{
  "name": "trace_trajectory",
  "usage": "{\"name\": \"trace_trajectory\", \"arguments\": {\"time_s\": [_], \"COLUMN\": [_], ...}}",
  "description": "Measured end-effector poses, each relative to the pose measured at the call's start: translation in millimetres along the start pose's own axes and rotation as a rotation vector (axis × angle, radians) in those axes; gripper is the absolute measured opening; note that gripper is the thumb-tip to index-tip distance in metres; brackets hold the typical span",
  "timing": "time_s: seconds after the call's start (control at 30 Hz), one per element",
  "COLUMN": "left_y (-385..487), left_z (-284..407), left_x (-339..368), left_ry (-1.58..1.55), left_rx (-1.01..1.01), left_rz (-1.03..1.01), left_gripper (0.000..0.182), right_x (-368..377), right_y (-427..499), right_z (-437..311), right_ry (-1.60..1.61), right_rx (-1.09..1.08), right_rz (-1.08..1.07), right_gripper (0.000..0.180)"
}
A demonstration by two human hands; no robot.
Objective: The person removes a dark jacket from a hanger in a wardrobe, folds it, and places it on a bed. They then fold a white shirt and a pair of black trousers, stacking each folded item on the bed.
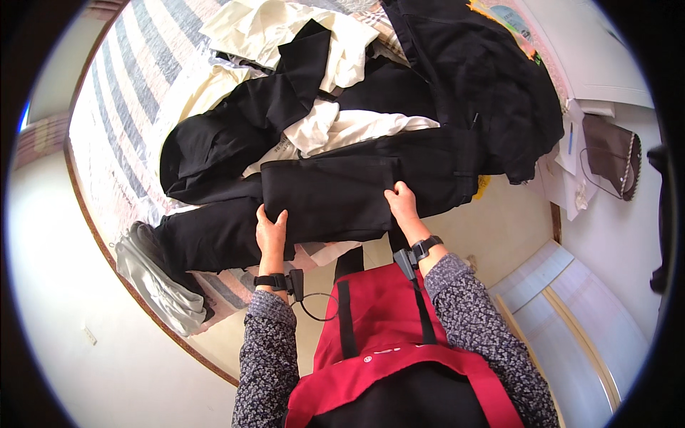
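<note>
A folded black garment (326, 198), probably trousers, lies flat before me on top of other dark clothes. My left hand (271, 232) grips its left end, thumb on top and fingers hidden beneath the cloth. At the right end, my right hand (402, 204) holds the edge in the same way. Under and beyond it stretch black trousers (433, 166), whose waistband lies to the right. A crumpled black garment (214, 144) is heaped farther off on the left, with a white garment (374, 123) showing between the dark pieces.
A striped blanket (134, 59) covers the bed below the clothes. Cream clothing (289, 27) lies at the back, a large black garment (476, 80) at the right. Folded grey fabric (160, 283) sits at the left edge. A brown bag (610, 150) rests on the right, above a glass-panelled piece (572, 326).
</note>
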State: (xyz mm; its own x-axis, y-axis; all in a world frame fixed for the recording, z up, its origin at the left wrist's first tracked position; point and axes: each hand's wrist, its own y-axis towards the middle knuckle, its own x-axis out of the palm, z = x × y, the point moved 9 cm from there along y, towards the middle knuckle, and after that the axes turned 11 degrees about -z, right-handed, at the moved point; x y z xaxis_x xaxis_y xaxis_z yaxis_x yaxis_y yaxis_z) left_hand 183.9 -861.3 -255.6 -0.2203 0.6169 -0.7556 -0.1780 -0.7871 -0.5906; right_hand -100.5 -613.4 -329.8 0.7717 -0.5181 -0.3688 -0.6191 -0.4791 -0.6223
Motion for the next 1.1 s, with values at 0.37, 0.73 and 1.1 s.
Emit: {"name": "trace_trajectory", "arguments": {"time_s": [0.37, 0.73, 1.1], "left_y": [-13.5, -2.8, -1.1], "left_z": [-45.3, -59.1, -67.4], "left_x": [7.6, 19.0, 26.3], "left_ry": [-0.507, -0.366, -0.443], "left_rx": [0.106, 0.009, 0.010], "left_rz": [-0.045, -0.020, -0.074], "left_gripper": [0.018, 0.032, 0.033], "right_x": [-1.9, -3.9, -3.9], "right_y": [-10.9, -23.7, -37.3], "right_z": [-11.8, -57.6, -91.5], "right_ry": [-0.053, -0.049, -0.002], "right_rx": [-0.155, -0.453, -0.491], "right_rz": [0.025, -0.094, -0.123], "right_gripper": [0.019, 0.016, 0.015]}}
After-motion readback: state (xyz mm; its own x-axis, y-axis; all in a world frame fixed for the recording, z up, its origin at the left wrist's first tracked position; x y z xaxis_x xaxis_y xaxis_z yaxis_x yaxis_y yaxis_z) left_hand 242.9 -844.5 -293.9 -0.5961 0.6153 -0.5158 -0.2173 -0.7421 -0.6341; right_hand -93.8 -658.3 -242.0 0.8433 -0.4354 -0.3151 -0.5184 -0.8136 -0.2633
